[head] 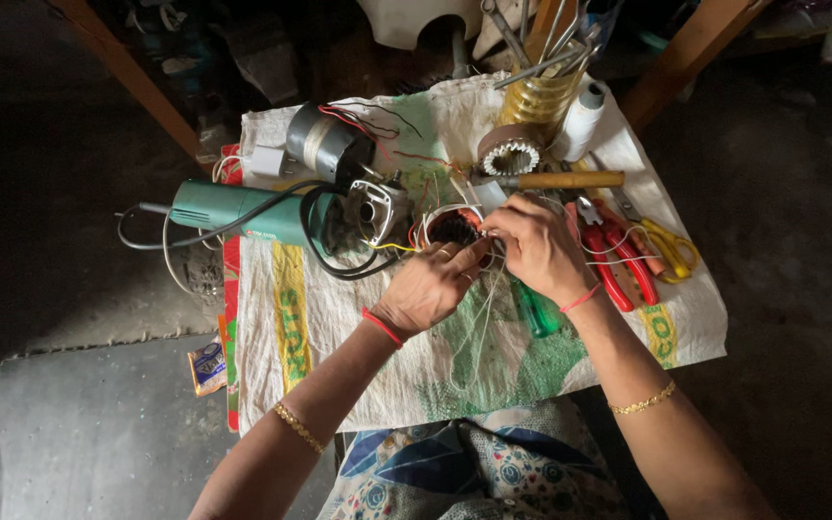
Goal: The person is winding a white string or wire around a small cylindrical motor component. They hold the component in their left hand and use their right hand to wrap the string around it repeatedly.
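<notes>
We see in the middle of the frame a small round motor coil (pixel 455 228) with dark winding and reddish rim, lying on a white woven sack (pixel 339 327) that covers a small table. Our left hand (pixel 428 287) comes from the lower left and touches the coil at its lower right side, the fingers bent and pressed together around thin white threads (pixel 481 318) that hang down toward the lower centre. Our right hand (pixel 534 246) sits just right of the coil, its fingertips pinching the same threads at the rim of the coil, so both hands meet there. Left of the coil lies a green angle grinder (pixel 243 212) with black cable, and above it a grey round motor (pixel 327 143). In the upper right lie a wooden-handled tool (pixel 560 180), a toothed metal ring (pixel 509 152) and a white spool (pixel 582 120); red pliers (pixel 618 260) and yellow scissors (pixel 671 250) lie at the right. A green screwdriver (pixel 538 310) lies under the right wrist. Open cloth remains only below the hands, toward the near table edge.
</notes>
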